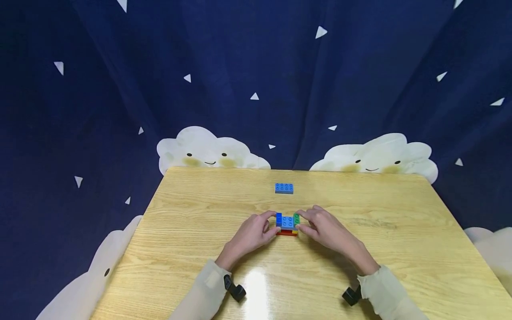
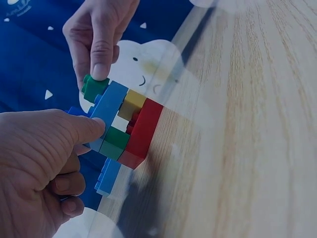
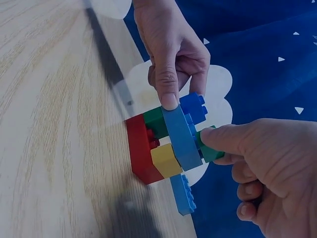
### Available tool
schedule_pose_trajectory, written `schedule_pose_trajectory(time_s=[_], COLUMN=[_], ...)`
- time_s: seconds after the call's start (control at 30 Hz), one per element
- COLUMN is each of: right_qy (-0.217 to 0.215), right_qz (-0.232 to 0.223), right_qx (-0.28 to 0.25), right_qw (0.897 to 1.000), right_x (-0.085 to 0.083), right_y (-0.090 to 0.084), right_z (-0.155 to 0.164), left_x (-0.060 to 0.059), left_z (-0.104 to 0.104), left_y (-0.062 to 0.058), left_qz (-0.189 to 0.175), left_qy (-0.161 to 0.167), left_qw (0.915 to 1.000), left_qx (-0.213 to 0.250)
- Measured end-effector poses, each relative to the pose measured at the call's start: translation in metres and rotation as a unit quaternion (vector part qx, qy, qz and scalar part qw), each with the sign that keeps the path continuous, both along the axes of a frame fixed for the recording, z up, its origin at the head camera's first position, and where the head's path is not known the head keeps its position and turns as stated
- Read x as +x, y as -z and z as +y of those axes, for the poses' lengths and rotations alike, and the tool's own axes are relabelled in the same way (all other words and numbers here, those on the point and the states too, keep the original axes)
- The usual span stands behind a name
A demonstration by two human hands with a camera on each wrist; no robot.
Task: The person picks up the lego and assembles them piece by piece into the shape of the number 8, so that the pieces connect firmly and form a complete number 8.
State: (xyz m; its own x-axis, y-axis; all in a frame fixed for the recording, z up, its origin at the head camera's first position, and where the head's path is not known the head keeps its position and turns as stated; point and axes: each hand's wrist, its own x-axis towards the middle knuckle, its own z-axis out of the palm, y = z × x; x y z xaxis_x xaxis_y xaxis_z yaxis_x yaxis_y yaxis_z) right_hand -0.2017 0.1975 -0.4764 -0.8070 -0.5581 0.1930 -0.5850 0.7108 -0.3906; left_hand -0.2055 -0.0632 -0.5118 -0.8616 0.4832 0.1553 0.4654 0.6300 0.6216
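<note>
a small stack of plastic building bricks [image 1: 287, 224] sits near the middle of a pale wood-grain counter [image 1: 400, 249], held from both sides by a person in light sleeves. the left hand [image 1: 251, 234] pinches the stack's left end, its thumb [image 2: 81, 130] pressed flat against the light blue top plate [image 2: 110, 106] and its other fingers curled in behind; the grip is narrow and closed on the stack. the right hand [image 1: 326, 229] pinches the right end, thumb and forefinger closed on a small green stud brick [image 2: 94, 85] that sits on the top layer.

the wrist views show how the stack is made up: a red base brick [image 3: 138, 148] lies on the counter, a yellow brick [image 3: 166, 159] and a dark green brick [image 3: 156, 121] stand above it, the light blue plate caps them, and a darker blue stud brick [image 3: 194, 106] rides at the left end. judged from this, the build is well along, with several layers already joined and the green piece seemingly being pressed home or steadied; whether it is fully seated cannot be told.

one loose light blue studded brick [image 1: 284, 188] lies apart, farther back on the counter, untouched, and looks to be what remains. behind hangs a dark blue curtain with white smiling clouds [image 1: 208, 151].
</note>
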Motion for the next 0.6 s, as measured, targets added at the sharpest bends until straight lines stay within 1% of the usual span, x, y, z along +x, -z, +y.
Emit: schedule_pose_trajectory(time_s=[0.13, 0.27, 0.47, 0.6], right_qy=[0.003, 0.008, 0.020, 0.019], right_qz=[-0.024, -0.035, -0.040, -0.029], right_qx=[-0.015, -0.023, -0.030, -0.020], right_qw=[1.000, 0.999, 0.999, 0.999], right_x=[0.0007, 0.0014, 0.0031, 0.0038], right_y=[0.0016, 0.0030, 0.0065, 0.0079], right_z=[0.0017, 0.0023, 0.0022, 0.0006], left_x=[0.0004, 0.0008, 0.0016, 0.0018], left_z=[0.0012, 0.0016, 0.0019, 0.0020], left_y=[-0.0005, -0.0011, -0.0017, -0.0011], left_qz=[-0.001, 0.004, 0.007, 0.010], left_qy=[0.001, 0.002, 0.002, 0.003], left_qw=[1.0000, 1.0000, 1.0000, 0.9999], left_qx=[-0.001, 0.000, 0.006, 0.009])
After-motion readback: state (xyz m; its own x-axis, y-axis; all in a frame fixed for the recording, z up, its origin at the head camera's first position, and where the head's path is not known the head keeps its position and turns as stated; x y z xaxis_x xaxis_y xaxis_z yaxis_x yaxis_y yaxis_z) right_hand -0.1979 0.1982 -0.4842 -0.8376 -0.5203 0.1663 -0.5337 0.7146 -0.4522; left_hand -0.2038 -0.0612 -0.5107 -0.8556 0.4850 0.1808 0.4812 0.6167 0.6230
